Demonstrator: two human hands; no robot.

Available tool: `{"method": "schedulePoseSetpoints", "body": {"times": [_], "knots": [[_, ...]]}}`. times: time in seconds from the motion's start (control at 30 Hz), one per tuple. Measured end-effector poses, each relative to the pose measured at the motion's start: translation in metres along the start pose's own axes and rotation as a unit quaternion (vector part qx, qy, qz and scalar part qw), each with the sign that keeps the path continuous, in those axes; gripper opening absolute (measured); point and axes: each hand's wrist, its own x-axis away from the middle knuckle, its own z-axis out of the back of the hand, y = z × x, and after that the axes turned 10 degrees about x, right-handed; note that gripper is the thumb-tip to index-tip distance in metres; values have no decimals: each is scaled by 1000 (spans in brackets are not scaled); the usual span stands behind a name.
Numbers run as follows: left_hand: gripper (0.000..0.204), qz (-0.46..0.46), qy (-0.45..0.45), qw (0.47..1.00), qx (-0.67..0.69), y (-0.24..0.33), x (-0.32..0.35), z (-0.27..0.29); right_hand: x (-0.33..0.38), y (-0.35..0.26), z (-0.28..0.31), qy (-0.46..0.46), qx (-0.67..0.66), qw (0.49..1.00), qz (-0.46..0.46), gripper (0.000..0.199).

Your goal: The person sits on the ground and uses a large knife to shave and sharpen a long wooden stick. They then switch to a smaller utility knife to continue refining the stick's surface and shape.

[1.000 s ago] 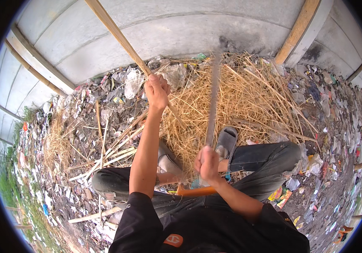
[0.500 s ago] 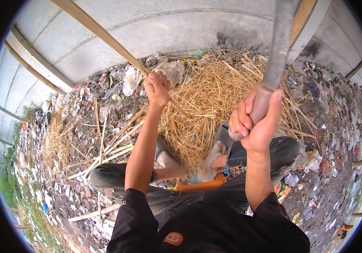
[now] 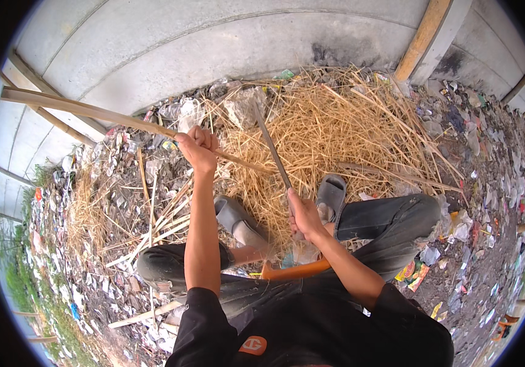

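My left hand [image 3: 196,150] is closed around a long split bamboo strip [image 3: 91,110]. The strip slants from the far left down to a short end right of the fist. In my right hand [image 3: 305,214] is the handle of a machete [image 3: 271,145]. Its narrow dark blade points away and slightly left, crossing close to the strip's short end. Whether the two touch, I cannot tell. A heap of straw-like bamboo shavings [image 3: 329,125] spreads beyond and between my feet, under the blade.
An orange curved piece [image 3: 296,270] lies between my legs. Loose bamboo strips [image 3: 167,214] lie on the left, and litter [image 3: 458,226] covers the ground on both sides. A grey wall [image 3: 225,49] with a wooden post [image 3: 422,40] stands at the back.
My right hand has come down and left, swinging the machete from upright to low over the shavings. My left hand has shifted left, and the bamboo strip now lies at a flatter slant.
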Motion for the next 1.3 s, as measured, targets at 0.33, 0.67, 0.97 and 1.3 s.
{"method": "schedulePoseSetpoints", "body": {"times": [0.33, 0.67, 0.97, 1.3], "knots": [[76, -1, 63, 997, 36, 9, 4, 38, 1, 40, -16, 65, 74, 934, 343, 59], [77, -5, 129, 990, 56, 24, 21, 76, 15, 3, -29, 39, 142, 964, 222, 59], [73, -14, 134, 989, 54, 22, 15, 72, -22, 92, 31, 16, 305, 952, -29, 68], [76, -7, 124, 992, 36, 25, 13, 79, 34, 16, -44, 21, 284, 875, 392, 61]]}}
